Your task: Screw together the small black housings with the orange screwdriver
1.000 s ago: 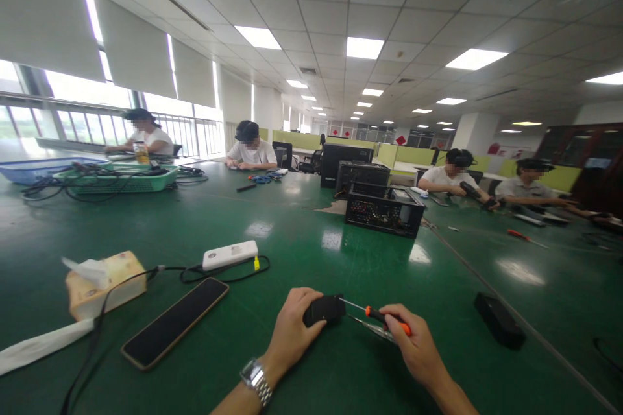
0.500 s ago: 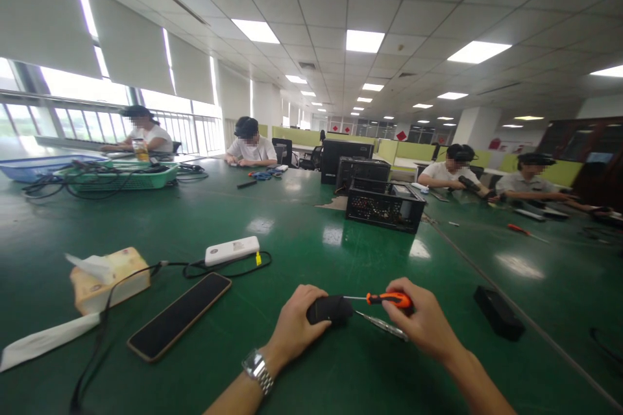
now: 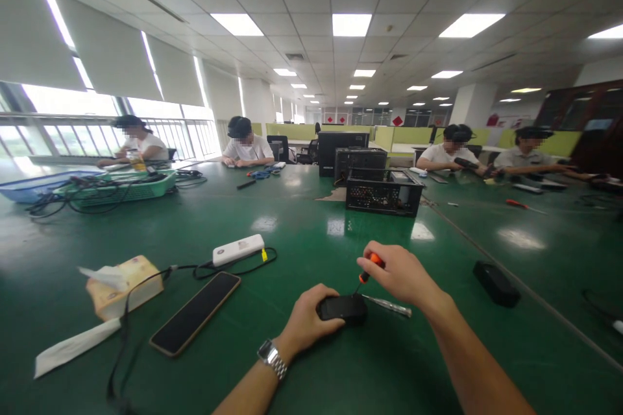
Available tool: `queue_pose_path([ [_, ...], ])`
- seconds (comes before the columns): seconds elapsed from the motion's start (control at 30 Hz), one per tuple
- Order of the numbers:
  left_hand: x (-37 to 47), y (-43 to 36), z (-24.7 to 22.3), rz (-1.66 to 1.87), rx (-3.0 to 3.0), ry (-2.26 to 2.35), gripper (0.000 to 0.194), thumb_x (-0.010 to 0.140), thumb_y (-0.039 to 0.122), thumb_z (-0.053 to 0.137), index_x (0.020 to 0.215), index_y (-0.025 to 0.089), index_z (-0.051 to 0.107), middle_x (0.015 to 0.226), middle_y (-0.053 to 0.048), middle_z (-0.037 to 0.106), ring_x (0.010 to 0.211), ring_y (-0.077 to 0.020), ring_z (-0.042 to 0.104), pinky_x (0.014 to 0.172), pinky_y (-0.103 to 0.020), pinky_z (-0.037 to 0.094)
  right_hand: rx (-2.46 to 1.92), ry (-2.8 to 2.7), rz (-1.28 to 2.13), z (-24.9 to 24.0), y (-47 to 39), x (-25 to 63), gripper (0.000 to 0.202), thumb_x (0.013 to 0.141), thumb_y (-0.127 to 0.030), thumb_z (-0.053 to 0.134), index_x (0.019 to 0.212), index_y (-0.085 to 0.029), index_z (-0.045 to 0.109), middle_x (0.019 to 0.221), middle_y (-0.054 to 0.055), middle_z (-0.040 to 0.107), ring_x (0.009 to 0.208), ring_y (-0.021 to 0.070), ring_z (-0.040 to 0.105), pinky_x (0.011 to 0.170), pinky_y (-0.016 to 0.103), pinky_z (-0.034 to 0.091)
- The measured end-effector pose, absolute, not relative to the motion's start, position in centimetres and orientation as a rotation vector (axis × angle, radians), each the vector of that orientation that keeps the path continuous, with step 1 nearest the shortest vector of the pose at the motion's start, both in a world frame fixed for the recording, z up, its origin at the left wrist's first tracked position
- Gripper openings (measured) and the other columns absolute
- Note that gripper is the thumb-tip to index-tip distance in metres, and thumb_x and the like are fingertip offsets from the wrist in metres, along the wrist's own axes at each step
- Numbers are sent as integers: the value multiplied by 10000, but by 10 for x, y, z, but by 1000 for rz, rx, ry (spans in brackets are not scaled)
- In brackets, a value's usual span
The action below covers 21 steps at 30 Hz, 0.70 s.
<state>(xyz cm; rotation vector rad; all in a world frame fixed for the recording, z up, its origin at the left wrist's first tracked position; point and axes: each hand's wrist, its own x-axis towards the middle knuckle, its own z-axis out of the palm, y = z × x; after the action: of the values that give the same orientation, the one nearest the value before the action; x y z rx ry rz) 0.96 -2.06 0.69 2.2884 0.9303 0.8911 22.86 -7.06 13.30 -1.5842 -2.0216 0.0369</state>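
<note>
My left hand (image 3: 311, 318), with a metal watch on its wrist, is wrapped round a small black oblong case (image 3: 346, 308) that lies on the green table. An orange and black screwdriver (image 3: 374, 262) is gripped by its handle in my right hand (image 3: 396, 272). It stands steeply, and its shaft points down to the far right edge of the case; whether the tip sits in a screw is too small to tell. Just right of the case lies a slim silver screwdriver (image 3: 389, 306), partly transparent.
A second black case (image 3: 496, 283) lies to the right. On the left are a phone (image 3: 195, 312), a white power bank-like device (image 3: 238, 250) with a black cable, and a tissue pack (image 3: 129, 285). Farther off stand an open computer case (image 3: 382, 198) and a green basket (image 3: 156, 188). Several people sit beyond.
The screwdriver has swung from nearly level to steep, with my right hand now higher above the case. My left hand has turned the case so its flat face is up.
</note>
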Motion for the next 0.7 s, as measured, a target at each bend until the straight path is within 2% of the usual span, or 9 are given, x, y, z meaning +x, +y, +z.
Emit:
queue_pose_path([
  [0.17, 9, -23, 9, 907, 2302, 919, 357, 686, 348, 771, 997, 207, 667, 909, -20, 659, 829, -199, 610, 745, -273, 452, -1643, -1981, -21, 136, -74, 233, 183, 848, -409, 578, 905, -241, 620, 736, -12, 662, 603, 146, 563, 526, 228, 296],
  [0.33, 10, -24, 11, 906, 2295, 929, 357, 694, 371, 763, 998, 211, 668, 917, -26, 669, 831, -203, 617, 744, -279, 458, -1607, -1974, 1, 136, -75, 233, 207, 776, -363, 662, 943, -242, 647, 757, -20, 669, 584, 136, 554, 537, 229, 327],
  [0.43, 10, -23, 11, 913, 2284, 933, 367, 688, 377, 771, 998, 206, 672, 920, -30, 676, 831, -206, 623, 751, -287, 464, -1544, -2012, -22, 133, -77, 232, 251, 814, -352, 622, 1047, -269, 659, 844, -13, 684, 610, 135, 561, 564, 236, 363],
  [0.57, 8, -21, 7, 897, 2296, 939, 410, 681, 375, 784, 1040, 213, 671, 961, -36, 685, 877, -220, 629, 790, -302, 472, -1518, -2001, -72, 129, -78, 234, 341, 892, -421, 524, 1177, -282, 652, 875, 15, 664, 663, 148, 574, 606, 256, 400],
  [0.7, 8, -21, 3, 918, 2292, 948, 461, 708, 329, 769, 1138, 223, 639, 1038, -50, 679, 947, -230, 621, 862, -332, 470, -1376, -2030, 37, 132, -79, 237, 341, 922, -338, 475, 1201, -232, 640, 967, 35, 664, 737, 147, 591, 678, 259, 437],
])
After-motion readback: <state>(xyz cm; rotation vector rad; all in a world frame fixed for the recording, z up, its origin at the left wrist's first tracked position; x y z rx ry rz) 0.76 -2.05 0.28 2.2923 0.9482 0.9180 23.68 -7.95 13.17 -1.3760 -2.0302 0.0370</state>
